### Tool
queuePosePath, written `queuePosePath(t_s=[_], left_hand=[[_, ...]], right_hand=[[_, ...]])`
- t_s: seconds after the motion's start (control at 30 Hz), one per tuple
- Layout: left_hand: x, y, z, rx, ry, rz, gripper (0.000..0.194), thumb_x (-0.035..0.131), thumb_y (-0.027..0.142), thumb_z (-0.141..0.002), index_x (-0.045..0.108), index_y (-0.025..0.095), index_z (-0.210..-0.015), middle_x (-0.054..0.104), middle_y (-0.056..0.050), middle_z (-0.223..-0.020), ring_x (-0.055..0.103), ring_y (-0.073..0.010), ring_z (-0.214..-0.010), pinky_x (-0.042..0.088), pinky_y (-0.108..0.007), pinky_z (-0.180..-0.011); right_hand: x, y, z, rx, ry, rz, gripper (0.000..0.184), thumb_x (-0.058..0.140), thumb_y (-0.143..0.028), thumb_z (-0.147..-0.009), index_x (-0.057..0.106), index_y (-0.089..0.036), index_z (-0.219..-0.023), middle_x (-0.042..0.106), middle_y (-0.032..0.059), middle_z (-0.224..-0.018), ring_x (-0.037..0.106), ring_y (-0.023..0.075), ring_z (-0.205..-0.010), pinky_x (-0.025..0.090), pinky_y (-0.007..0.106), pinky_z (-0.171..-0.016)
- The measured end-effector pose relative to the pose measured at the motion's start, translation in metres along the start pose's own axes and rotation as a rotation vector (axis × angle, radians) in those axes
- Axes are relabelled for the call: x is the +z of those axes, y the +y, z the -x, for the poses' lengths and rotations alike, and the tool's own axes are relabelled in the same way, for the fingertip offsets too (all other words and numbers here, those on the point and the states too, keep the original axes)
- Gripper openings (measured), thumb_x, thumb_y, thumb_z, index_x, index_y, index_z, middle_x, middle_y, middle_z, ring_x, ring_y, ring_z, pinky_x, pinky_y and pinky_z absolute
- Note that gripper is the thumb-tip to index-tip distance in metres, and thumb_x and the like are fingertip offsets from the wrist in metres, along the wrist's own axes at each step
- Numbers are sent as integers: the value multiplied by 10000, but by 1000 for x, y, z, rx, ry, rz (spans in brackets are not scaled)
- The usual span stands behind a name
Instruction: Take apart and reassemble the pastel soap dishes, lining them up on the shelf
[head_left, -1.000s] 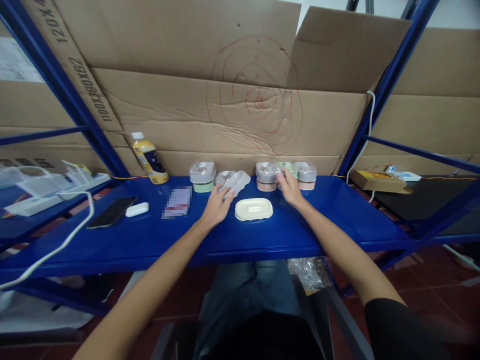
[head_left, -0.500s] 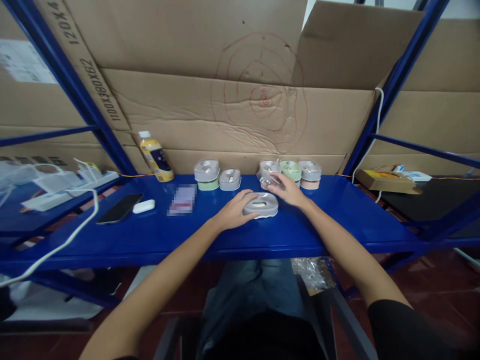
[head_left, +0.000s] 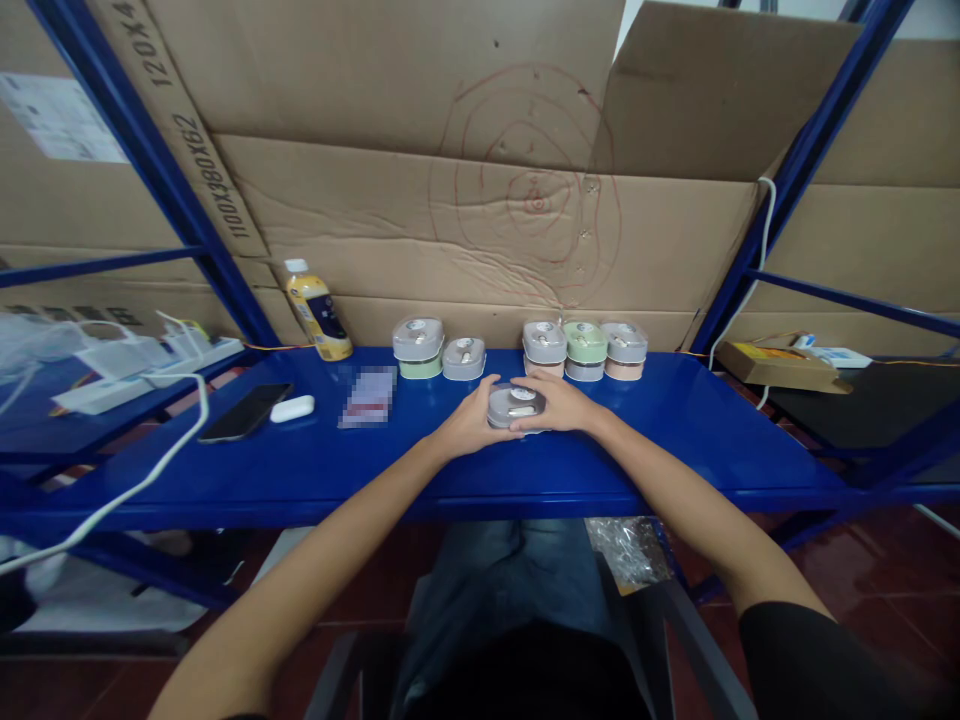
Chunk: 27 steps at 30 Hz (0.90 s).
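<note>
In front of me on the blue table, a grey oval box [head_left: 514,408] with a clear-looking cover and a round white sticker is held between both hands. My left hand [head_left: 474,418] wraps its left side, thumb along the front. My right hand [head_left: 562,402] grips the right side, its fingers over the back edge. What lies under the box is mostly hidden by the hands. Behind it stand stacked boxes: a grey-topped one [head_left: 544,345], a green-topped one [head_left: 586,343] and another grey-topped one [head_left: 625,345]. Further left are a grey-over-green stack [head_left: 418,345] and a single grey box [head_left: 464,358].
On the left of the table [head_left: 300,480] lie a black phone [head_left: 246,412], a white earbud case [head_left: 292,408] and a blurred-out card [head_left: 367,397]. A yellow bottle [head_left: 319,312] leans near the cardboard wall [head_left: 360,220]. A power strip [head_left: 150,378] with a white cable sits further left.
My right hand has come from beside the back boxes, with a clear-greyish piece in it, to the front box. A stickered grey top now shows there. My left hand stays at the box.
</note>
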<state>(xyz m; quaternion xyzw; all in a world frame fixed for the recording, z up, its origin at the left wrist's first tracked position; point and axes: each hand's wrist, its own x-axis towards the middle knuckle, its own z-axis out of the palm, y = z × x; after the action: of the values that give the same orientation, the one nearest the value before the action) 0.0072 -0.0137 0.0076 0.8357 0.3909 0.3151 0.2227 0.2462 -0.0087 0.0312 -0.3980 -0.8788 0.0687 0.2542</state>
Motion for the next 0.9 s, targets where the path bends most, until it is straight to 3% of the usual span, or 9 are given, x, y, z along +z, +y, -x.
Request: queuePosePath(t_s=[0.33,0.6,0.77,0.9], left_hand=[[0,-1,-2,-13,11,-31,1267,930,619,-621,254,135,-1578,510,-257,-1526,487,-431,-1445,418,-572,-1180],[-2,-1,-2,31,-3,-78,1200,933,612,-621,336,157,-1556,481,-235,-1562,466,-426,-1465,405,-551,-1201],[-17,2,13,164,-41,-184,907,779,547,-837,374,204,-1572,496,-164,-1562,478,-357,-1460,400,-500,-1218],[-25,6,26,94,60,-389,643,633,483,-957,475,222,-1524,505,-161,-1512,554,-360,-1367,468,-513,-1147]], right_hand=[[-5,-4,-2,-98,1,13,919,845,-690,-731,609,-217,-1483,654,138,-1226,648,327,-1160,538,475,-1032],[-5,0,-5,-137,-29,37,885,799,-727,-759,605,-266,-1489,653,129,-1219,634,337,-1162,522,510,-1043],[-4,12,-1,-85,5,-5,968,818,-717,-745,511,-287,-1557,562,150,-1455,545,376,-1362,443,567,-1158],[-9,18,3,-43,75,48,808,816,-634,-802,596,-238,-1471,558,164,-1463,535,376,-1377,431,570,-1177]])
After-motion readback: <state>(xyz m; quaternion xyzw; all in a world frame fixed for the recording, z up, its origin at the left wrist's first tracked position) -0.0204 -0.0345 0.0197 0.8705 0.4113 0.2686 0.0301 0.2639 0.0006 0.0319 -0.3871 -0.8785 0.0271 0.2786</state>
